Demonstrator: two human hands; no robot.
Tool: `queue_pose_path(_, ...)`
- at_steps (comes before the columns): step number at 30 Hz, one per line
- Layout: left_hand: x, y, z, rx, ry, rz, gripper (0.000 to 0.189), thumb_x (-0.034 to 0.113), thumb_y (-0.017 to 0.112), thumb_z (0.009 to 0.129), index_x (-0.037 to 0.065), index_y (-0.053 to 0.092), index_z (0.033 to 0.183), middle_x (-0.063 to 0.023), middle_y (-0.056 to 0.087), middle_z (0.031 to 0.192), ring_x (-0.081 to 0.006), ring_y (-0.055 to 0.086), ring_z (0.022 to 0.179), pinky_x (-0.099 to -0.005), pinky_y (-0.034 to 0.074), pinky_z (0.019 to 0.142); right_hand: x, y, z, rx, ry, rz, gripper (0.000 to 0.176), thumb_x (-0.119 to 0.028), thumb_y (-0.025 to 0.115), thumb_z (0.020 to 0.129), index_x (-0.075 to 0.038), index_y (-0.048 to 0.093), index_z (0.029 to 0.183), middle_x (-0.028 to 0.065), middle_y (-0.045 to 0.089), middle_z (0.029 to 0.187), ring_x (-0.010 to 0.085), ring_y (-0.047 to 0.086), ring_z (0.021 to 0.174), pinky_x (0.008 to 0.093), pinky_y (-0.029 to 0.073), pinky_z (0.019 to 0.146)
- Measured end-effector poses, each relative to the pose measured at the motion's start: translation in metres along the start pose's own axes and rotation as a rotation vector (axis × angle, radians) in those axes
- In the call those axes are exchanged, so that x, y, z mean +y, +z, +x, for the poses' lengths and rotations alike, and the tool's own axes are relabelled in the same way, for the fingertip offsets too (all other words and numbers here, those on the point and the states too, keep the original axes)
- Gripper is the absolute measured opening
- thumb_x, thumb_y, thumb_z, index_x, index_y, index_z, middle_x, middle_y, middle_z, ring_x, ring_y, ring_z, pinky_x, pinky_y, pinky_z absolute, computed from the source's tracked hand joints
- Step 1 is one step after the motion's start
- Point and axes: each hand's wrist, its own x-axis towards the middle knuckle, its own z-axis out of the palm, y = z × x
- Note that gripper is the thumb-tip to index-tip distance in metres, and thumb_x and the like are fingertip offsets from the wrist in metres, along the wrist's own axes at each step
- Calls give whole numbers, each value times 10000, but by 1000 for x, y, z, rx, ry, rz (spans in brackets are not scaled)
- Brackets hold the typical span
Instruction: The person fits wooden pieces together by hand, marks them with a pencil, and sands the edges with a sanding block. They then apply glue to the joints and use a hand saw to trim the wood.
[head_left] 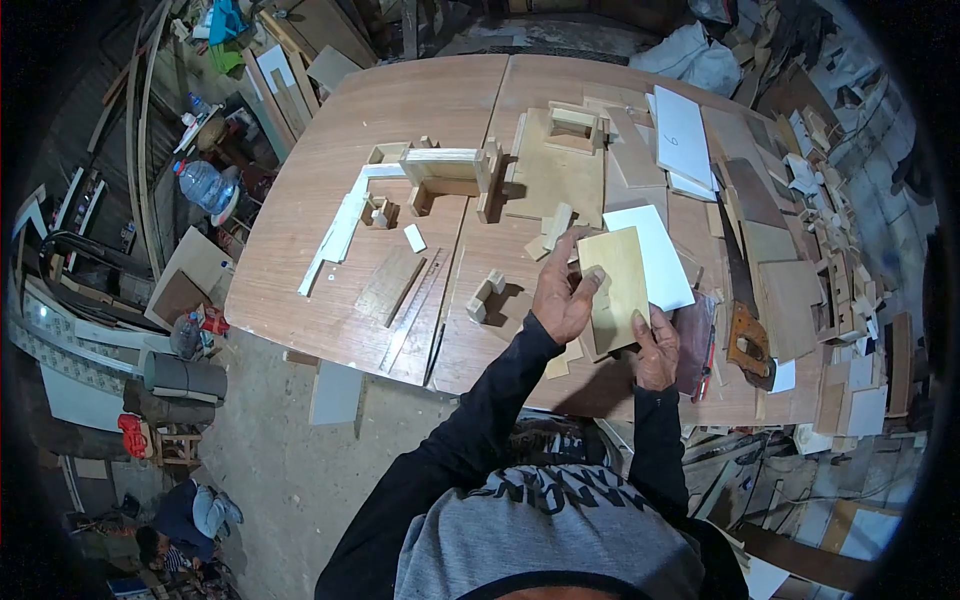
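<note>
Between my two hands is a small rectangular wooden board [622, 268], pale yellow, tilted above the table. My left hand [562, 298] grips its left side, thumb on the face and the other fingers partly hidden. At the lower right corner, my right hand [655, 352] pinches the edge. A white panel [655, 250] lies behind the board, partly covered by it. Left of my left hand sits a small wooden block assembly [486, 296]. Beyond it stands a larger box-like wooden piece [447, 170].
A handsaw [748, 345] with a wooden handle lies on the right of the table [290, 200]. A metal ruler [411, 312] and a dark wood strip [404, 292] lie left. Wood offcuts crowd the right side. Another person [185, 525] is low on the floor at lower left.
</note>
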Motion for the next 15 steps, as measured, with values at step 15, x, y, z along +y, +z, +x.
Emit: queue_pose_path(15, -29, -184, 14, -85, -244, -274, 342, 29, 488, 876, 30, 390, 1203, -124, 621, 903, -170, 632, 685, -215, 468, 567, 15, 123, -24, 94, -46, -354, 268, -112, 587, 848, 30, 574, 1074, 58, 619, 979, 95, 567, 863, 215, 444, 762)
